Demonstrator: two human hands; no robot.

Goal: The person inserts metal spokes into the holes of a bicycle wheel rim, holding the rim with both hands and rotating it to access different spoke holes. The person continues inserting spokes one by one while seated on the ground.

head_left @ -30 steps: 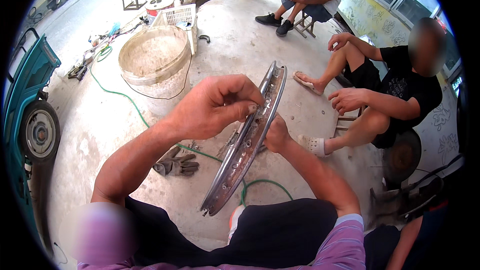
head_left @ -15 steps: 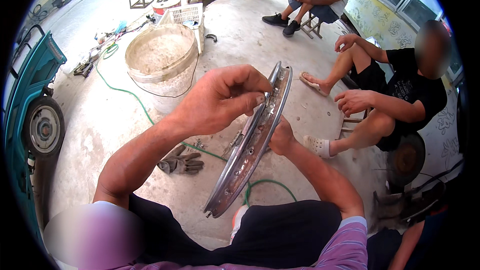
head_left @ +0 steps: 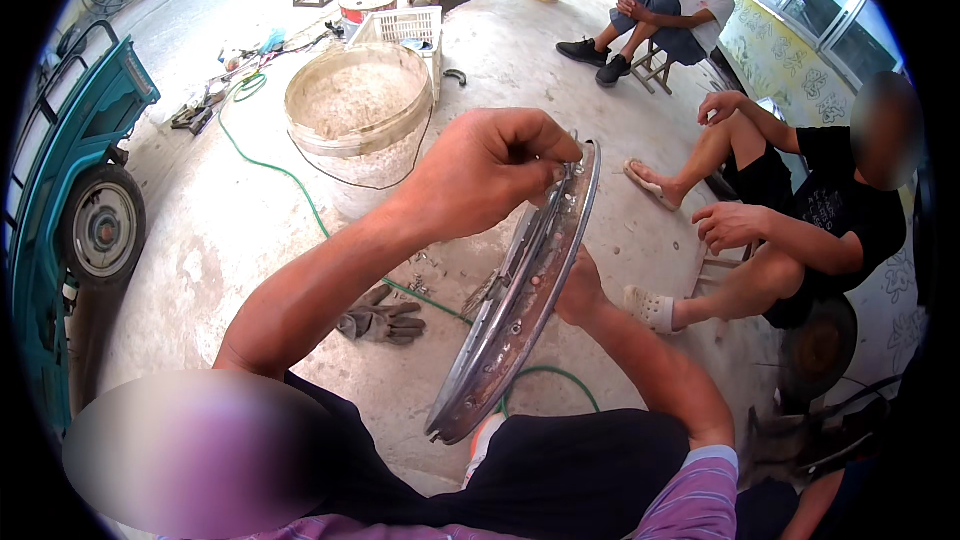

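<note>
A bare metal wheel rim [head_left: 515, 330] stands steeply tilted in front of me, its channel and a row of small holes showing. My left hand [head_left: 500, 170] is at the rim's upper end, thumb and fingers pinched together. Whatever is in that pinch is too small to make out. Behind the rim's far right side, my right hand [head_left: 580, 290] grips it, with the fingers mostly hidden by the metal. On the ground to the left of the rim lie dark work gloves [head_left: 382, 322] and several small metal bits [head_left: 420, 286].
A large dirty bucket [head_left: 355, 145] stands ahead, with a white plastic crate [head_left: 425, 45] behind it. A green hose [head_left: 305, 202] snakes across the concrete. Two people sit at the right, the nearer in a black shirt [head_left: 835, 195]. A teal cart [head_left: 75, 145] is at the left.
My left hand has moved up toward the rim's top edge, still pinched. My right hand keeps its hold. The whole view has shifted, so the surroundings appear farther right and slightly lower.
</note>
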